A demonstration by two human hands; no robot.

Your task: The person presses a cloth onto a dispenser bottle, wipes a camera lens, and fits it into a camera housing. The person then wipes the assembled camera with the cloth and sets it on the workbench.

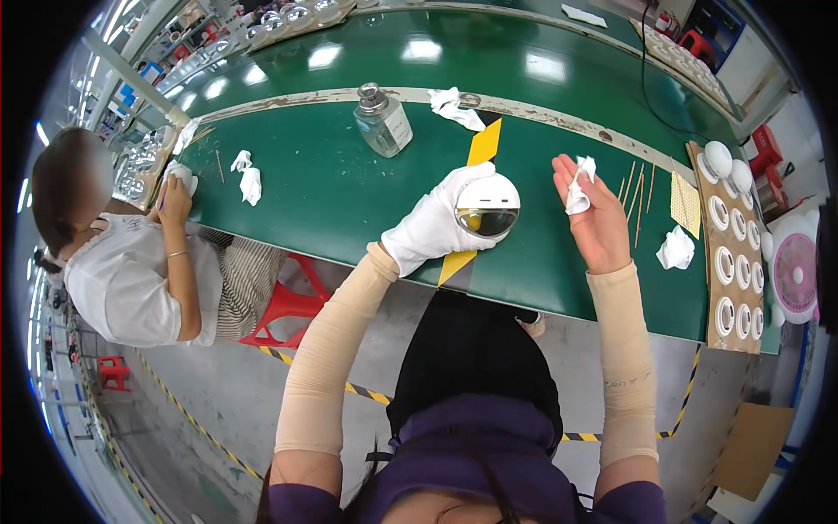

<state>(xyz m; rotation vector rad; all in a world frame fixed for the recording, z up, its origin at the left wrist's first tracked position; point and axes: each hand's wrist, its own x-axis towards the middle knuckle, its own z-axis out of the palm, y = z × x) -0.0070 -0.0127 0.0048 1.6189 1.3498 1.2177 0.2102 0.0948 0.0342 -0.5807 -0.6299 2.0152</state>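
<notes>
My left hand (434, 222), in a white glove, is wrapped round a round white device (487, 194) with a dark glossy window on its lower half. The device is held above the green table (305, 192), over a yellow and black tape strip (484, 141). To the right, my right hand (595, 214) is bare, palm up, with a crumpled white cloth (580, 186) held between the thumb and fingers. Several thin wooden sticks (639, 205) and another crumpled cloth (676, 249) lie just right of that hand.
A glass bottle (382, 120) stands near the back edge, beside a white cloth (455, 108). At right is a cardboard tray (731, 253) of white rings and domes, next to a pink fan (793, 272). A co-worker (131, 271) sits at left by a red stool (292, 306).
</notes>
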